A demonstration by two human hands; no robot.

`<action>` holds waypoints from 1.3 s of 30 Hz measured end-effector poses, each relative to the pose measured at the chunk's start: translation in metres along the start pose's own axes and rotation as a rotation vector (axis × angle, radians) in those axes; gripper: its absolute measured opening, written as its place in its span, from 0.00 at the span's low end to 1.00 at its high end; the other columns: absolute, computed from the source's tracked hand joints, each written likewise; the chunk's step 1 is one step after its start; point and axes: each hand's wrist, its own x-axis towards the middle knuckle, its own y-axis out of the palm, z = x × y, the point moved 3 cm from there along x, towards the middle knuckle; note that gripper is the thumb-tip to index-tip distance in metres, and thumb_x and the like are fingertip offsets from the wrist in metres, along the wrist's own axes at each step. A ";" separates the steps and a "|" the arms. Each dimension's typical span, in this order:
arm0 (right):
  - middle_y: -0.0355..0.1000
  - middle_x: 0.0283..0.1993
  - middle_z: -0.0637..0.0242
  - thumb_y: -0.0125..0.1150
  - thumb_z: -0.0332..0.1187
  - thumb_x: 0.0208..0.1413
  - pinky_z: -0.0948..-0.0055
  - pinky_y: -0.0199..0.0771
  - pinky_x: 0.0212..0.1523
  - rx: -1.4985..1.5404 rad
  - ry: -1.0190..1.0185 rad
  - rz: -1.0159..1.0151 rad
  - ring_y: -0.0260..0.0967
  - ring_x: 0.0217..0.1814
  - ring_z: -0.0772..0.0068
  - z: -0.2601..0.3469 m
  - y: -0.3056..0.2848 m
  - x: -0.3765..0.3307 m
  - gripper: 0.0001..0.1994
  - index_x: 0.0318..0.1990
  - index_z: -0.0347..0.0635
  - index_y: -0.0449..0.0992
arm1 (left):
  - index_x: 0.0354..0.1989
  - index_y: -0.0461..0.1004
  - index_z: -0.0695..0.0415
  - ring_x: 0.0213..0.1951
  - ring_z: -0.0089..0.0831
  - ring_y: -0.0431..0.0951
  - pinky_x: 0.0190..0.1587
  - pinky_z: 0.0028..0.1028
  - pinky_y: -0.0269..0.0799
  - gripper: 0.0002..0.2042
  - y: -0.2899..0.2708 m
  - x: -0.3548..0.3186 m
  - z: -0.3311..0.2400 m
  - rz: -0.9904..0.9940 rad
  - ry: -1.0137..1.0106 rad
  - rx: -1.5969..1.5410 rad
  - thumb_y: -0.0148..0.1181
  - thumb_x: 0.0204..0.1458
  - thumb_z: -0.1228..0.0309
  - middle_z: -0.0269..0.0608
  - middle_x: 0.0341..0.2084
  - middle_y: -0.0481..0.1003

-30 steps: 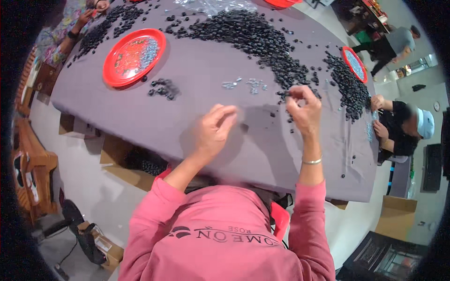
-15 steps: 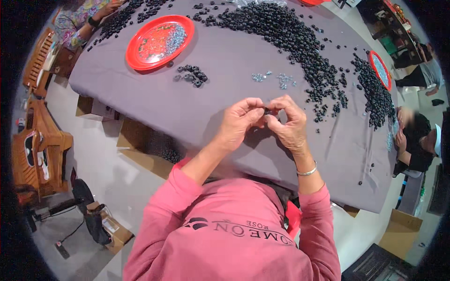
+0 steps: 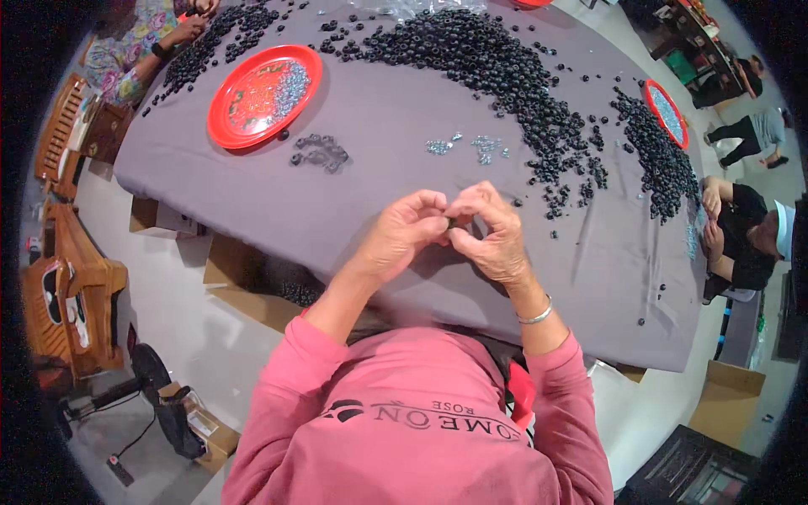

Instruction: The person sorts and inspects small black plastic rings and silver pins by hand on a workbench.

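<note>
Head view: the left hand (image 3: 402,237) and right hand (image 3: 492,236) meet above the desk (image 3: 370,160), fingers (image 3: 438,220) of both pinched shut on one small dark piece (image 3: 451,224); its shape is too hidden to tell. Done well, I judge, the piece stays at the fingertips, the hands braced together low over the grey cloth. Beyond the fingers lie little silvery parts (image 3: 471,147) and the black heap (image 3: 497,67); left of them a small dark cluster (image 3: 318,151) and a red tray (image 3: 264,95). Bare cloth under the fingers reaches the near desk edge, giving open room.
</note>
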 end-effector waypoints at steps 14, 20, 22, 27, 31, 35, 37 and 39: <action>0.69 0.28 0.74 0.58 0.21 0.47 0.82 0.65 0.29 -0.135 0.147 -0.150 0.63 0.28 0.85 -0.007 -0.037 0.004 0.07 0.35 0.36 0.75 | 0.39 0.72 0.56 0.35 0.23 0.73 0.35 0.23 0.70 0.06 -0.009 0.006 0.006 -0.040 0.035 -0.092 0.57 0.54 0.77 0.35 0.32 0.74; 0.70 0.25 0.74 0.57 0.27 0.54 0.84 0.64 0.29 -0.353 0.329 -0.344 0.63 0.27 0.87 -0.044 -0.094 0.027 0.05 0.35 0.35 0.76 | 0.39 0.72 0.56 0.36 0.25 0.74 0.34 0.23 0.70 0.05 -0.011 0.006 0.002 -0.101 0.029 -0.109 0.56 0.54 0.77 0.37 0.32 0.74; 0.71 0.25 0.68 0.57 0.28 0.53 0.81 0.66 0.30 -0.544 0.228 -0.256 0.66 0.26 0.83 -0.046 -0.095 0.039 0.05 0.34 0.37 0.76 | 0.39 0.73 0.56 0.36 0.25 0.74 0.35 0.24 0.70 0.05 -0.015 0.005 0.001 -0.098 0.024 -0.111 0.56 0.54 0.77 0.37 0.32 0.74; 0.75 0.30 0.61 0.57 0.29 0.51 0.72 0.71 0.35 -0.678 0.131 -0.121 0.73 0.31 0.65 -0.064 -0.088 0.055 0.06 0.34 0.39 0.77 | 0.39 0.74 0.56 0.36 0.25 0.74 0.36 0.24 0.70 0.05 -0.017 0.005 0.001 -0.107 0.027 -0.106 0.56 0.54 0.77 0.36 0.32 0.74; 0.75 0.29 0.56 0.57 0.30 0.48 0.67 0.72 0.34 -0.751 0.182 -0.022 0.74 0.31 0.58 -0.075 -0.077 0.067 0.07 0.32 0.37 0.77 | 0.39 0.73 0.56 0.36 0.26 0.73 0.35 0.23 0.70 0.05 -0.017 0.006 0.001 -0.096 0.037 -0.120 0.56 0.54 0.76 0.38 0.32 0.74; 0.73 0.24 0.52 0.57 0.29 0.43 0.65 0.72 0.32 -0.819 0.322 0.043 0.73 0.28 0.53 -0.071 -0.068 0.077 0.07 0.27 0.34 0.76 | 0.39 0.73 0.56 0.36 0.25 0.73 0.35 0.23 0.70 0.05 -0.019 0.007 0.000 -0.080 0.044 -0.123 0.56 0.54 0.76 0.38 0.32 0.74; 0.73 0.23 0.51 0.56 0.29 0.41 0.65 0.72 0.32 -0.854 0.274 0.075 0.73 0.27 0.52 -0.071 -0.064 0.077 0.07 0.26 0.34 0.76 | 0.39 0.73 0.56 0.36 0.25 0.73 0.35 0.23 0.70 0.05 -0.019 0.005 -0.001 -0.081 0.043 -0.120 0.56 0.55 0.76 0.37 0.32 0.74; 0.72 0.23 0.50 0.56 0.28 0.40 0.65 0.72 0.31 -0.888 0.225 0.108 0.72 0.27 0.51 -0.068 -0.059 0.075 0.07 0.25 0.34 0.76 | 0.39 0.73 0.56 0.36 0.25 0.73 0.35 0.23 0.70 0.05 -0.020 0.004 -0.001 -0.084 0.043 -0.117 0.56 0.55 0.76 0.37 0.32 0.74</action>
